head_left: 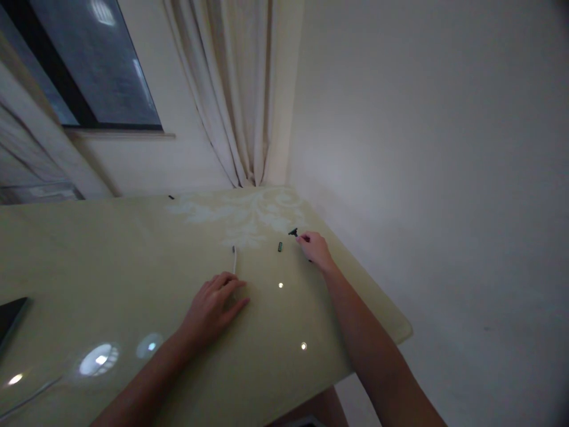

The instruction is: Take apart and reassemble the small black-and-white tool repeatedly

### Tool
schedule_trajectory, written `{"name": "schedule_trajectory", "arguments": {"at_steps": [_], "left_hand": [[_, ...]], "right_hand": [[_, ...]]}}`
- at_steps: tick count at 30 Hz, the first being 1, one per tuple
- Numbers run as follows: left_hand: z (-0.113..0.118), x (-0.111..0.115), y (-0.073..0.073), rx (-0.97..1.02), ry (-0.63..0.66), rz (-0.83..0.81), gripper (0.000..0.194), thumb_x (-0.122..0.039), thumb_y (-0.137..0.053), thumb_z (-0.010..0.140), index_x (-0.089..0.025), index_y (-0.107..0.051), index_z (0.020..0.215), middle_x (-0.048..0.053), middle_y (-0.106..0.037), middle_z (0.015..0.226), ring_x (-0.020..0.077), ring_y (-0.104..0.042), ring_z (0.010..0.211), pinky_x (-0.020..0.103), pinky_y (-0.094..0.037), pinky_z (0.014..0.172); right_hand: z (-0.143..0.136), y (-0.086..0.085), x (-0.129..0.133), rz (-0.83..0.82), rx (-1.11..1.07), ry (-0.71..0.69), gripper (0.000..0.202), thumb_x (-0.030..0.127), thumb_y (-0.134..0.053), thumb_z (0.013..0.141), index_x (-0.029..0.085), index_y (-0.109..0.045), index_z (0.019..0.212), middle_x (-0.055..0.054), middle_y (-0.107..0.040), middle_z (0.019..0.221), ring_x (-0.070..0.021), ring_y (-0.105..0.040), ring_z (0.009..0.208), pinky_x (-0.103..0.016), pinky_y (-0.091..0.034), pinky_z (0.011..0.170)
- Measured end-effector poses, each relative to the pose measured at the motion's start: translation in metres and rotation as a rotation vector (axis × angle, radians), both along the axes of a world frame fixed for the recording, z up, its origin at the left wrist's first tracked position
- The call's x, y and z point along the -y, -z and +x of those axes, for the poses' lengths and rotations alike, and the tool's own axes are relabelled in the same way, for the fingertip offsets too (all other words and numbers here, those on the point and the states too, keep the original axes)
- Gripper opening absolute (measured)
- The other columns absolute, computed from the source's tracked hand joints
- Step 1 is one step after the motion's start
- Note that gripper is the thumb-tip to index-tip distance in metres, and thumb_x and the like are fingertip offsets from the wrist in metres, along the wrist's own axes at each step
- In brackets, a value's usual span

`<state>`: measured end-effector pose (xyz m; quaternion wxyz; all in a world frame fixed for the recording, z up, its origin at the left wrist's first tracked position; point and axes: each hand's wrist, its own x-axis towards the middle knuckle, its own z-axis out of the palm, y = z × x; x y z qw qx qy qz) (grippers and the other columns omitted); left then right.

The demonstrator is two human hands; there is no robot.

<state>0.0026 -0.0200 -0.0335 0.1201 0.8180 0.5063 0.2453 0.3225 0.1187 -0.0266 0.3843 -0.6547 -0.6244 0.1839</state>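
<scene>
My right hand (315, 248) pinches a small black T-shaped tool (293, 232), like a razor in outline, over the right part of the table. The tool's crosspiece sticks out past the fingertips, and a dark end shows below the hand. Just left of it lies a small dark-green oblong piece (280, 247). My left hand (217, 305) rests low over the tabletop, thumb and fingers apart. Beyond its fingers a thin white stick with a dark tip (235, 259), like a toothbrush, points away from me; its near end is hidden by the hand.
The glossy pale table (111, 267) meets a wall (422, 178) along its right side. A small black piece (171, 197) lies at the far edge. At left are a dark flat device (11, 317) and a white cable (33, 398). Curtains (235, 89) hang behind.
</scene>
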Motion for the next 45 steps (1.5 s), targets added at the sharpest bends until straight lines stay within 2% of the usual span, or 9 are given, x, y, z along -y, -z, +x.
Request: {"name": "schedule_trajectory", "arguments": {"at_steps": [6, 11, 16, 22, 27, 31, 34, 40, 45], "left_hand": [[0.006, 0.002, -0.011, -0.264, -0.316, -0.058, 0.046, -0.063, -0.049, 0.097, -0.020, -0.062, 0.100, 0.011, -0.068, 0.103, 0.0273, -0.068, 0.086, 0.037, -0.049, 0.075], [0.009, -0.002, -0.015, -0.378, -0.341, -0.084, 0.034, -0.039, -0.038, 0.102, -0.021, -0.058, 0.081, 0.009, -0.068, 0.089, 0.0244, -0.065, 0.080, 0.033, -0.040, 0.070], [0.013, -0.021, -0.028, -0.141, -0.436, -0.162, 0.037, -0.039, -0.038, 0.101, -0.023, -0.053, 0.072, 0.004, -0.063, 0.071, 0.0199, -0.057, 0.065, 0.030, -0.031, 0.061], [0.065, -0.049, -0.040, 0.098, -0.123, -0.037, 0.038, -0.043, -0.042, 0.102, -0.020, -0.062, 0.079, 0.005, -0.068, 0.081, 0.0195, -0.061, 0.075, 0.030, -0.040, 0.070], [0.097, -0.089, -0.026, 0.042, -0.115, -0.178, 0.050, -0.039, -0.030, 0.107, -0.019, -0.076, 0.102, 0.013, -0.075, 0.110, 0.0255, -0.069, 0.103, 0.038, -0.047, 0.093], [0.102, -0.120, -0.014, -0.021, -0.211, -0.189, 0.047, -0.037, -0.056, 0.096, -0.020, -0.064, 0.140, 0.019, -0.061, 0.145, 0.0383, -0.057, 0.129, 0.053, -0.043, 0.104], [0.102, -0.133, -0.011, -0.083, -0.180, -0.219, 0.049, -0.035, -0.066, 0.090, -0.027, -0.067, 0.138, 0.016, -0.060, 0.145, 0.0425, -0.052, 0.133, 0.060, -0.042, 0.105], [0.096, -0.129, -0.011, -0.130, -0.115, -0.182, 0.032, -0.033, -0.063, 0.093, -0.022, -0.073, 0.121, 0.015, -0.066, 0.129, 0.0362, -0.058, 0.123, 0.052, -0.047, 0.102], [0.058, -0.087, -0.010, -0.054, -0.026, -0.042, 0.028, -0.037, -0.068, 0.093, -0.019, -0.072, 0.113, 0.012, -0.071, 0.122, 0.0301, -0.062, 0.114, 0.043, -0.047, 0.104]], "right_hand": [[-0.016, 0.013, -0.002, 0.031, 0.037, 0.084, 0.011, 0.024, -0.074, 0.082, 0.021, -0.069, 0.073, -0.007, -0.070, 0.074, -0.0219, -0.062, 0.071, -0.031, -0.038, 0.065], [-0.024, 0.004, 0.001, 0.169, 0.010, 0.098, 0.013, 0.031, -0.073, 0.085, 0.022, -0.067, 0.079, -0.007, -0.068, 0.078, -0.0203, -0.057, 0.072, -0.030, -0.038, 0.066], [-0.055, -0.006, 0.011, 0.124, -0.194, -0.214, 0.051, 0.056, -0.055, 0.100, 0.020, -0.066, 0.067, -0.003, -0.058, 0.061, -0.0158, -0.052, 0.059, -0.029, -0.036, 0.062], [-0.092, -0.006, 0.021, -0.070, -0.580, -0.536, 0.065, 0.078, -0.053, 0.093, 0.016, -0.070, 0.080, -0.003, -0.064, 0.070, -0.0128, -0.056, 0.062, -0.025, -0.042, 0.059], [-0.073, -0.015, 0.011, 0.042, -0.935, -0.205, 0.056, 0.073, -0.056, 0.091, 0.022, -0.047, 0.068, 0.007, -0.041, 0.056, -0.0094, -0.038, 0.047, -0.024, -0.031, 0.047], [-0.056, -0.021, 0.005, 0.066, -1.109, -0.050, 0.056, 0.074, -0.057, 0.089, 0.024, -0.042, 0.068, 0.010, -0.030, 0.053, -0.0081, -0.025, 0.043, -0.024, -0.017, 0.042], [-0.056, -0.021, 0.006, 0.060, -1.211, -0.042, 0.059, 0.078, -0.053, 0.089, 0.023, -0.046, 0.069, 0.010, -0.029, 0.053, -0.0078, -0.023, 0.042, -0.023, -0.014, 0.040], [-0.067, -0.021, 0.013, 0.059, -1.193, -0.111, 0.062, 0.081, -0.056, 0.086, 0.021, -0.054, 0.070, 0.010, -0.031, 0.053, -0.0066, -0.021, 0.042, -0.023, -0.014, 0.039], [-0.074, -0.023, 0.023, 0.008, -1.055, -0.188, 0.061, 0.079, -0.059, 0.086, 0.019, -0.060, 0.071, 0.008, -0.033, 0.056, -0.0068, -0.022, 0.044, -0.024, -0.015, 0.042]]}}
